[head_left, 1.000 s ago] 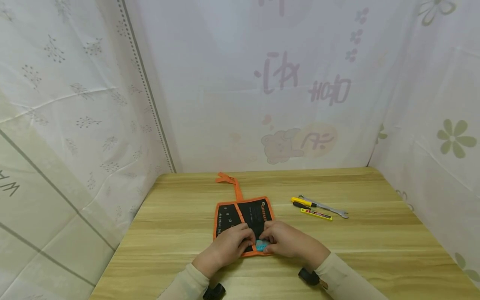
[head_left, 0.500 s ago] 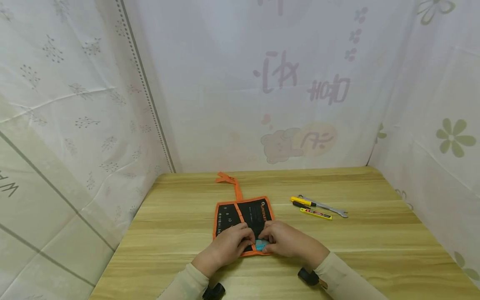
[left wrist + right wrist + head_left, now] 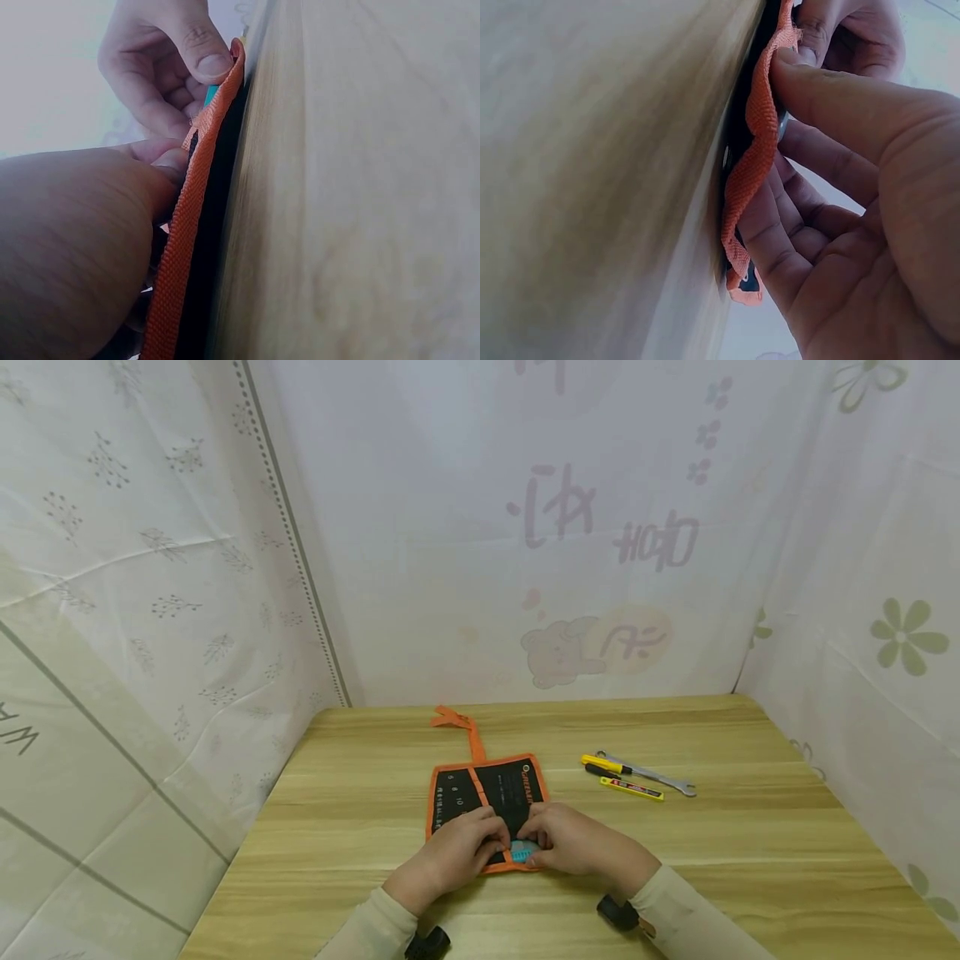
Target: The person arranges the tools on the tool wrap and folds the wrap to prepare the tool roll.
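A black fabric tool pouch (image 3: 501, 787) with orange trim lies spread on the table. My left hand (image 3: 453, 852) bends over its lower middle, thumb and fingertips pinching the orange pocket edge. In the left wrist view, orange webbing (image 3: 196, 202) runs beside the left fingertips. A small teal ridged object (image 3: 520, 852) lies over the pouch's lower right part, partly covered by fingers. My right hand (image 3: 581, 842) holds it, thumb at its near side and bent fingers at its far side. The right wrist view has the right thumb (image 3: 832, 94) against the wavy orange trim (image 3: 754, 161).
Right of the pouch lie a wrench (image 3: 663, 779), a yellow-and-black handled tool (image 3: 603, 764) and a slim yellow labelled item (image 3: 633, 789). An orange tie strap (image 3: 476, 743) stretches from the pouch toward the back edge. Printed curtains (image 3: 450, 568) surround the wooden table (image 3: 315, 835).
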Available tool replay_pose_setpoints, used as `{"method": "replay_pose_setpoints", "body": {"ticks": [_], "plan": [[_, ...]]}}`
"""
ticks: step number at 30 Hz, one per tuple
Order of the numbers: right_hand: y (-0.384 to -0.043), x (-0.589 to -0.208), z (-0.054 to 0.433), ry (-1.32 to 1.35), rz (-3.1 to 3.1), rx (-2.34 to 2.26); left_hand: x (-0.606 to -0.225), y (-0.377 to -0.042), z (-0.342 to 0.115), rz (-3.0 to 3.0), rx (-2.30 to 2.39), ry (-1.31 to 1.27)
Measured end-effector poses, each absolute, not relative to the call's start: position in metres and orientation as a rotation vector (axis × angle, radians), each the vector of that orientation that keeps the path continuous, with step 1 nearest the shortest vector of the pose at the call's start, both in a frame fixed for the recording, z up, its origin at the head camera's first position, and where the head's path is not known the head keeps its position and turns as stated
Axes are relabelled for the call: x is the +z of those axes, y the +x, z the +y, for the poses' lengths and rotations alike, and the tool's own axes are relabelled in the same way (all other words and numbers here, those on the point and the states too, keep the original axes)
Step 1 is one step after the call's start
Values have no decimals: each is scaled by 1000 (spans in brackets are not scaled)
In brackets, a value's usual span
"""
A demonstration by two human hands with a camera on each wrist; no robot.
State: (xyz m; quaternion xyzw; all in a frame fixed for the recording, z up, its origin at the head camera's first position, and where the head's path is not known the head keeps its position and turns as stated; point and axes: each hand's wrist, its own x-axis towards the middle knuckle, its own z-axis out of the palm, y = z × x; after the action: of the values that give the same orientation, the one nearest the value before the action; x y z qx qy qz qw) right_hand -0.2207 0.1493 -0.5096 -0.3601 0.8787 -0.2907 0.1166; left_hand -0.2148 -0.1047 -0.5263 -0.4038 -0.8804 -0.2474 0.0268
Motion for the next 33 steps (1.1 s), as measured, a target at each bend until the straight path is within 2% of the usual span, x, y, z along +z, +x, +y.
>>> {"method": "replay_pose_setpoints", "body": {"ticks": [13,22,33], "plan": [[-221,-510,150,-1061,2582,-840,-523,-216,-108,-2685,-831,-1250],[-221,-507,152,-1054,2591,-856,-527,-221,-115,-2656,-656,-1136],[-227,-502,162,-965,2607,-912,-525,-222,-116,-2738,-565,-1124]]}}
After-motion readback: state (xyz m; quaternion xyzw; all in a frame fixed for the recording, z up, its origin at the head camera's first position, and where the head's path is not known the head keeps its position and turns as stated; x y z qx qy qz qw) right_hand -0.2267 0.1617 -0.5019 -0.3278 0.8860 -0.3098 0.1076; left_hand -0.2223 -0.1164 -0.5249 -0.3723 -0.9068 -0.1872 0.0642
